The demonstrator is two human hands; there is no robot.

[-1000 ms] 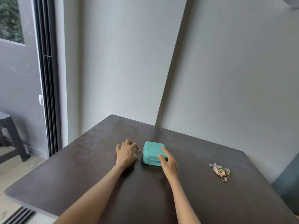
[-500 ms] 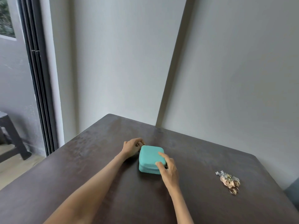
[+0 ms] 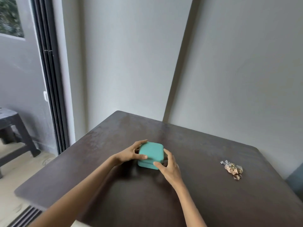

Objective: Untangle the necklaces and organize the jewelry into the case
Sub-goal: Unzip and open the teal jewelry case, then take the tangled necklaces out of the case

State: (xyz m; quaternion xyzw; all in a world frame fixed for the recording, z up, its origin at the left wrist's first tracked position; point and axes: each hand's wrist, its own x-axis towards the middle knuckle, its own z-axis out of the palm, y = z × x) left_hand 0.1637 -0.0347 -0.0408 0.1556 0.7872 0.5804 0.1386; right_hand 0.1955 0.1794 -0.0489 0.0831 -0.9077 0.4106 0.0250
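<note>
Necklaces and rings lie in one tangled heap (image 3: 232, 168) on the desk (image 3: 213, 202), well apart to the right of our right grip (image 3: 168, 167), while the teal jewelry case (image 3: 150, 155) sits between our two grips, its lid seeming just parted from the base along the near edge. Our left grip (image 3: 131, 154) is wrapped round the case's left side, thumb across the front of the lid and fingers curled over the far corner; our right grip pinches the near right corner, thumb on the base and fingers round the side. So both grips are closed on the case, and neither touches the jewelry. What worries us first is the zip: we cannot tell whether it runs clear all the way round, and if a stretch remains closed on the far side, lifting the lid would drag the whole case up or twist it out of our hold. If we lift with the left while the right holds only that corner, the base may skid across the smooth desk. A lid that gives suddenly could flip back and tip the light case over. We cannot see inside, so anything loose within might spill if the case tilts. Later, reaching across to the heap, a sweeping wrist could push the rings toward the desk's right edge, and snatching at the tangle would likely tighten the knots.
</note>
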